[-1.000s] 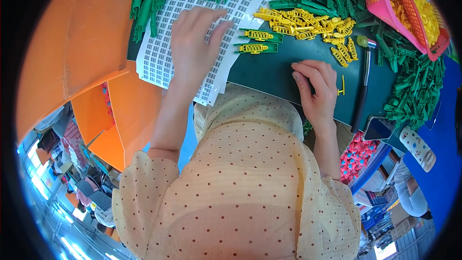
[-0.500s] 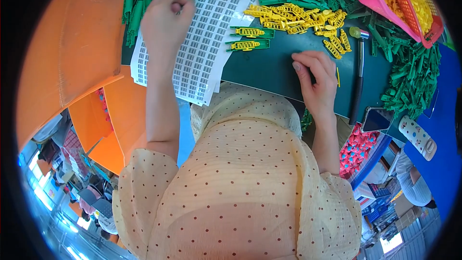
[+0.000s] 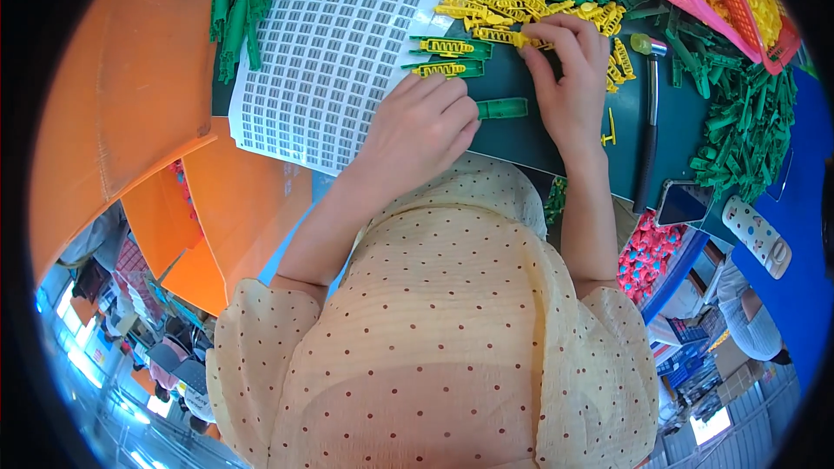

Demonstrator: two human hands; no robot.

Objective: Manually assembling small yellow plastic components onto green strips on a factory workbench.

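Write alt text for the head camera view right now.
A person's left hand holds a green piece over a dark green tabletop while the right hand touches a yellow piece beside a yellow pile. Nearby lie two green-and-yellow assemblies, a printed sheet and a hammer.

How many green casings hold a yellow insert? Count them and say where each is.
2: the upper filled casing, at the right edge of the printed sheet, and the lower filled casing, just beyond the left hand. More could be hidden in the green heaps.
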